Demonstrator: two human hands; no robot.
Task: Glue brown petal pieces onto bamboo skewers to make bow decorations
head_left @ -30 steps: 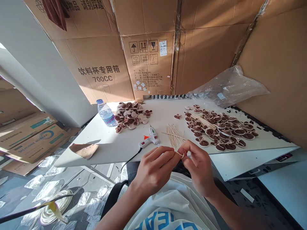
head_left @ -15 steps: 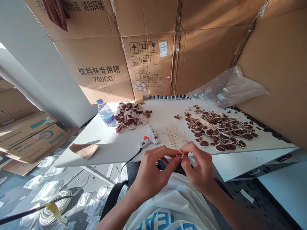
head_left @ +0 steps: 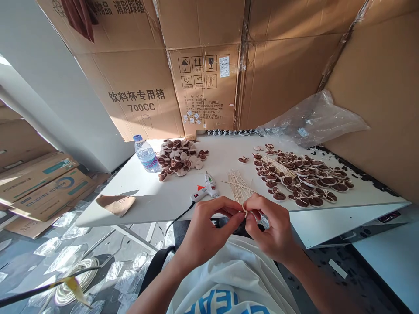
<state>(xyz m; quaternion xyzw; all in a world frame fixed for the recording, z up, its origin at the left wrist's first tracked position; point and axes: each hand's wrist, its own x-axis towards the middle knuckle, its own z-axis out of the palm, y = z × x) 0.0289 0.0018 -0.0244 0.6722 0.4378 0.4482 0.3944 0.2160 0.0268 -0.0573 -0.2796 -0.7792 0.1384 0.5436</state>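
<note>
My left hand (head_left: 209, 229) and my right hand (head_left: 273, 229) meet just below the near edge of the white table (head_left: 170, 198). Between their pinched fingertips is a short piece of thin cream cord (head_left: 246, 212), bent into a small loop. Cut lengths of the same cream cord (head_left: 238, 185) lie on the table just beyond my fingers. A white hot glue gun (head_left: 207, 188) lies left of them, its black cable running off the edge. Brown bow-shaped pieces tied with cream cord (head_left: 301, 176) are spread at the right. A heap of brown and cream discs (head_left: 180, 158) lies at the back left.
A water bottle (head_left: 145, 155) lies beside the disc heap. A brown scrap (head_left: 116, 204) sits at the table's left front. A clear plastic bag (head_left: 310, 118) rests at the back right. Cardboard boxes (head_left: 144, 87) wall the table behind and right. More boxes and plastic wrappers cover the floor at left.
Both hands have stayed together at the table edge, working the cord. The fingers have shifted, and the cord's loop sits tighter between the fingertips than a second ago.
</note>
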